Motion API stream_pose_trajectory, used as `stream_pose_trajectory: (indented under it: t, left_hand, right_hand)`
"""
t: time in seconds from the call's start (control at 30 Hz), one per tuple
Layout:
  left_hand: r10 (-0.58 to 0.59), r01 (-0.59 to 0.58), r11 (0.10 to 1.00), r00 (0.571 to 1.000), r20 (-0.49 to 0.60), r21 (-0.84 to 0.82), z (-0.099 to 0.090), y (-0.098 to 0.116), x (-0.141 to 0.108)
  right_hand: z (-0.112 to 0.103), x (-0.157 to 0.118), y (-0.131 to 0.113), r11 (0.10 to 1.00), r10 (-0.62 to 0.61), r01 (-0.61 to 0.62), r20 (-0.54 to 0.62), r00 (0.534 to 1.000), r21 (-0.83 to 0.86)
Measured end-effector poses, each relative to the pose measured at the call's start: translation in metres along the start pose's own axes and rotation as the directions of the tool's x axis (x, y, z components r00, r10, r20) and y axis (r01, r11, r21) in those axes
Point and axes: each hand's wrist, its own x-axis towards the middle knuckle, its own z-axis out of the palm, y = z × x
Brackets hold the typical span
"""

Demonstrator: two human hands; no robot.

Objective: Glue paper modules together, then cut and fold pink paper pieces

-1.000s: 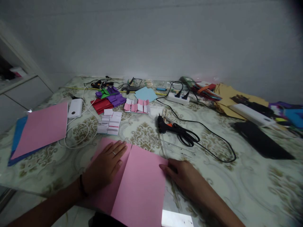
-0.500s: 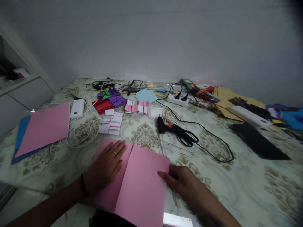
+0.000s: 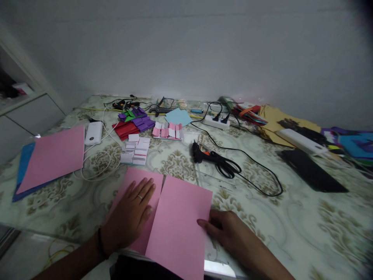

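Observation:
Pink paper (image 3: 180, 221) lies in front of me in two parts with a narrow gap or fold between them; whether they join lower down I cannot tell. On the left part my left hand (image 3: 132, 212) rests flat, fingers stretched out, a ring on one finger. The right part is pinched at its right edge by my right hand (image 3: 223, 229), thumb on top and fingers underneath, and that edge looks a little raised. Just beyond the paper are a folded white paper piece (image 3: 136, 149) and a pink-and-white folded one (image 3: 167, 131).
A black glue gun (image 3: 198, 152) with a coiled cable lies ahead, near a white power strip (image 3: 216, 122). Pink and blue sheets (image 3: 55, 155) and a white power bank (image 3: 93, 133) lie left. To the right are a black flat object (image 3: 313, 171) and yellow paper (image 3: 287, 116).
The right part of the pink paper has shifted slightly right and its raised edge sits lower, with my right hand still on it. My left hand has moved slightly down.

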Motion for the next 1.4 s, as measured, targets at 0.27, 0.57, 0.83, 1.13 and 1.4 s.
stream_pose_trajectory:
  t: [0.27,0.57,0.83,1.13,1.4]
  left_hand:
    - [-0.004,0.003,1.000,1.000,-0.020,-0.018,-0.003,0.001,0.002]
    - [-0.013,0.012,1.000,1.000,-0.015,-0.025,-0.009,0.010,-0.003]
    - [-0.012,0.014,0.999,0.999,0.046,-0.045,-0.009,0.024,-0.015]
    - [-0.016,0.018,0.998,1.000,0.026,-0.065,-0.011,0.024,-0.014]
    - [-0.027,0.030,0.996,0.999,0.038,-0.080,-0.011,0.023,-0.015]
  right_hand:
    - [-0.003,-0.006,0.007,0.999,0.037,-0.038,0.048,0.998,0.016]
    - [0.005,-0.014,-0.005,0.994,0.083,-0.081,0.018,0.996,-0.069]
    - [0.012,-0.016,0.002,0.993,0.103,-0.102,0.006,0.995,-0.061]
    - [0.014,-0.025,0.011,0.994,0.097,-0.096,0.023,0.995,-0.056]
    - [0.011,-0.027,0.012,0.989,0.135,-0.132,0.052,0.989,-0.063]
